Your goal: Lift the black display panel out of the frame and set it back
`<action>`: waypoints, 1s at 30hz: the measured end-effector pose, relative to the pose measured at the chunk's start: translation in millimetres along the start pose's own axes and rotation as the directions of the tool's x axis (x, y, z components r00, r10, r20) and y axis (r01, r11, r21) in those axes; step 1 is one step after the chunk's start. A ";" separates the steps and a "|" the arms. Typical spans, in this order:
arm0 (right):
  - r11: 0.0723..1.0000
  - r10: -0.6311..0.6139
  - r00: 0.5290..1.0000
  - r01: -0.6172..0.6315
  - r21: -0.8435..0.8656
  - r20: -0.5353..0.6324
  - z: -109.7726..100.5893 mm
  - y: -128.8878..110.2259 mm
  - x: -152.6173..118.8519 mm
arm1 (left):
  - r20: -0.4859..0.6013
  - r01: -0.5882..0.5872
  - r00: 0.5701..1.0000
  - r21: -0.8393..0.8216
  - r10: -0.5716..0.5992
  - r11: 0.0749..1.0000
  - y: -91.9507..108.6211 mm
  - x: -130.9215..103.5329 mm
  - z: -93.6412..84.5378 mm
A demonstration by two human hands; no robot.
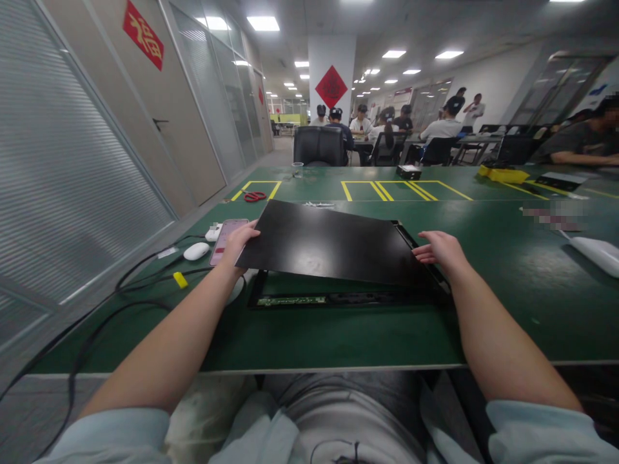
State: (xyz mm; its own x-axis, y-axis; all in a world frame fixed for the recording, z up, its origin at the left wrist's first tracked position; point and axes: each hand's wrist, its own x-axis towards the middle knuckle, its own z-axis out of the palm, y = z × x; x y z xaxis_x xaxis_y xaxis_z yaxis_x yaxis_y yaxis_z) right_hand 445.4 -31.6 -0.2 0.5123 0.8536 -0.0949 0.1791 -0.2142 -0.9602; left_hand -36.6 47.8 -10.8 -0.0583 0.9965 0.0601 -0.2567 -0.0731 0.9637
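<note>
A thin, glossy black panel (324, 245) is tilted over a black frame (358, 299) on the green table, its left side raised. My left hand (240, 243) grips the panel's left edge between thumb and fingers. At the panel's right end, my right hand (442, 251) is beside the frame's right side, fingers extended and apart, the fingertips near or on the edge. A green circuit strip (293, 301) shows along the frame's near side. The panel hides most of the frame's inside.
On the green table (338, 345), a phone (227, 240), a white mouse (196, 251), a yellow piece (180, 280) and black cables lie left. Red scissors (255, 196), a clear cup (296, 170) and a black box (409, 172) stand farther back. A yellow tray (503, 174) is back right; people sit beyond.
</note>
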 end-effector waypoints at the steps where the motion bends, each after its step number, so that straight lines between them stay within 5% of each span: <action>1: 1.000 -0.005 1.000 0.005 -0.014 -0.007 -0.1 1.9 1.8 | -0.014 -0.004 1.000 0.012 0.005 1.000 -1.8 -1.1 0.2; 11: 0.992 -0.079 0.994 0.071 -0.103 -0.072 -4.5 18.1 17.6 | -0.015 -0.076 0.997 0.076 0.077 0.994 -2.9 -32.0 23.0; 30: 0.955 -0.155 0.981 0.118 -0.271 -0.120 -12.5 25.6 23.5 | 0.077 0.069 0.994 0.165 -0.083 0.984 -0.9 -44.7 34.9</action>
State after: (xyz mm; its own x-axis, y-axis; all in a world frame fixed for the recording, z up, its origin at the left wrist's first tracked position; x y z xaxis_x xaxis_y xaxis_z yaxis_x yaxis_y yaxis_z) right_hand 472.5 -22.9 -23.7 0.5750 0.8135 0.0873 0.4594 -0.2327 -0.8572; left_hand -0.1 4.7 -5.2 0.0374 0.9993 -0.0001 -0.0973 0.0037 0.9952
